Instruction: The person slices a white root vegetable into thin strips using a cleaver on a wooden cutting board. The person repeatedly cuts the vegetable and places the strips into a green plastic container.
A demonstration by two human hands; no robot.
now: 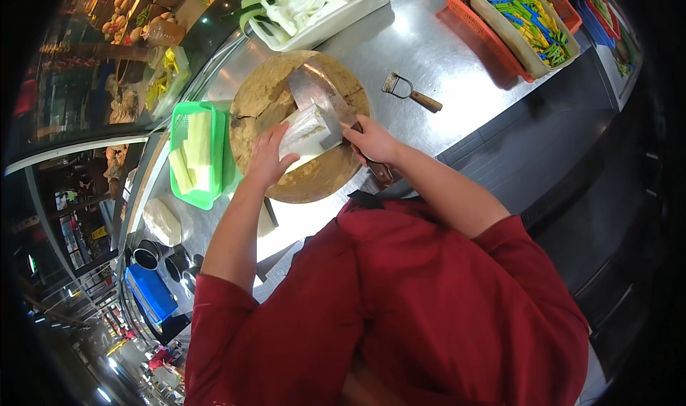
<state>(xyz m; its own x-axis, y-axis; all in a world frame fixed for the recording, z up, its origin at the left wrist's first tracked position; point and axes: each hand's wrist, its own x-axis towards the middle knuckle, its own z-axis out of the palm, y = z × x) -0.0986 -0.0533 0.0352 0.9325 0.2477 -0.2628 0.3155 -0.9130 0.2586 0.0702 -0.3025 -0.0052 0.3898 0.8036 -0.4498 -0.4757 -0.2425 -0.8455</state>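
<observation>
On a round wooden chopping block (257,89) lies a thick, pale block of vegetable (305,132), perhaps winter melon. My left hand (268,156) steadies its left side, thumb and fingers spread along it. My right hand (372,140) grips the brown handle of a cleaver (316,87). Its broad blade is over the block's far side, close against the vegetable; whether the edge touches the wood is hidden. Left of the chopping block, a green plastic basket (218,154) holds several peeled, pale green vegetable lengths (199,138).
A peeler (423,100) with a wooden handle lies on the steel counter (370,47). Beyond the chopping block stands a white tub (343,25) heaped with peelings. An orange basket (485,44) and a cream tub of coloured clips (528,17) sit far right. Black cups (147,255) stand near left.
</observation>
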